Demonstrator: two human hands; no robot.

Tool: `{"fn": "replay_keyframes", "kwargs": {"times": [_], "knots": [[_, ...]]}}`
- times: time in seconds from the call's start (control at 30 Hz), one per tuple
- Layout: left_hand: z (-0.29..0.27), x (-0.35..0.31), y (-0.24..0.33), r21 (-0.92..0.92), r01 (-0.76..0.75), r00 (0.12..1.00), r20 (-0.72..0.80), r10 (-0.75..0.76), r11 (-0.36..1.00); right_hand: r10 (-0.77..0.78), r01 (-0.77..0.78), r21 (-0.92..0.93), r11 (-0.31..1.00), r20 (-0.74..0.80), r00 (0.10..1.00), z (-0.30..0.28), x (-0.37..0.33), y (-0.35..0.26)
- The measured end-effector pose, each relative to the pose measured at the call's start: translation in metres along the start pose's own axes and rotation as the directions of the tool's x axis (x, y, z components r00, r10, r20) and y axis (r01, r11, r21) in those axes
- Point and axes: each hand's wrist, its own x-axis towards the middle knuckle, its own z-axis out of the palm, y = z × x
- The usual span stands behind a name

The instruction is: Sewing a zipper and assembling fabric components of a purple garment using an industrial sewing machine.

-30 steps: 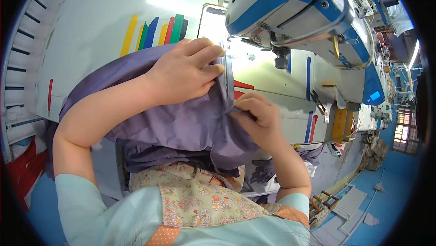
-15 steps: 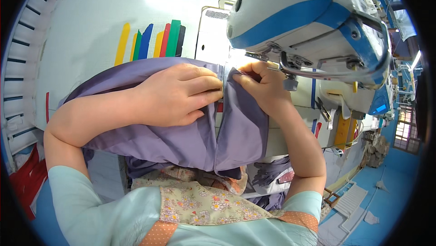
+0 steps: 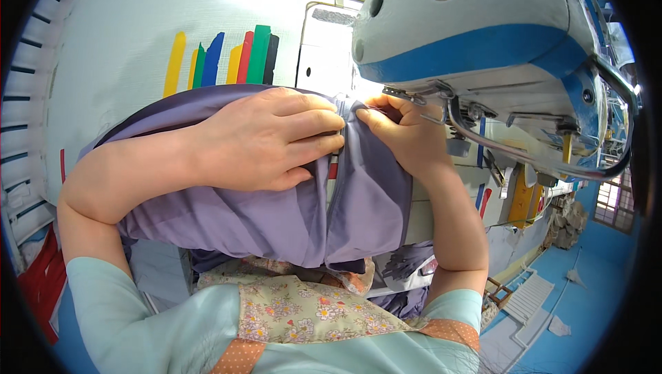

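Note:
A large piece of purple fabric (image 3: 276, 215) is spread over the sewing table and hangs down its front edge. My left hand (image 3: 276, 139) lies across it, fingers bent and closed on the cloth beside an open slit. Right of the slit, my right hand (image 3: 407, 132) pinches the fabric's upper edge between thumb and forefinger. A narrow greyish strip (image 3: 340, 106) shows between the hands; its kind is unclear. The white and blue sewing machine (image 3: 469, 43) stands just above and right of my right hand, whose other fingers are partly hidden beneath it.
Coloured tape strips (image 3: 243, 60) are stuck on the pale table (image 3: 138, 50) behind the fabric. A curved metal rod (image 3: 538, 156) juts from the machine. Small snips (image 3: 494, 168) lie to the right. More purple cloth (image 3: 407, 263) lies below the table edge, and red cloth (image 3: 41, 284) at far left.
My right hand has brought the right-hand edge of the fabric up and left, narrowing the gap to the left part. My left hand stays almost in place. The view has shifted slightly.

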Motion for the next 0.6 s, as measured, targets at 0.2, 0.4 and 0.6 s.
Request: {"fn": "replay_keyframes", "kwargs": {"times": [0.2,0.4,0.6], "knots": [[-0.0009,-0.0002,-0.0030,-0.033,-0.002,1.000,0.023,0.003,0.999,-0.038,0.037,-0.156,0.987,-0.002,0.999,0.0006,0.0029,-0.0110],[-0.0015,0.0018,-0.0055,-0.066,-0.021,1.000,0.020,0.023,0.998,-0.036,0.034,-0.090,0.995,-0.020,0.999,0.0041,0.0018,-0.0055],[0.0011,0.0022,-0.0057,-0.076,-0.005,1.000,-0.001,0.005,0.997,-0.034,0.034,-0.098,0.995,0.003,0.999,0.0023,0.0030,-0.0049]]}}
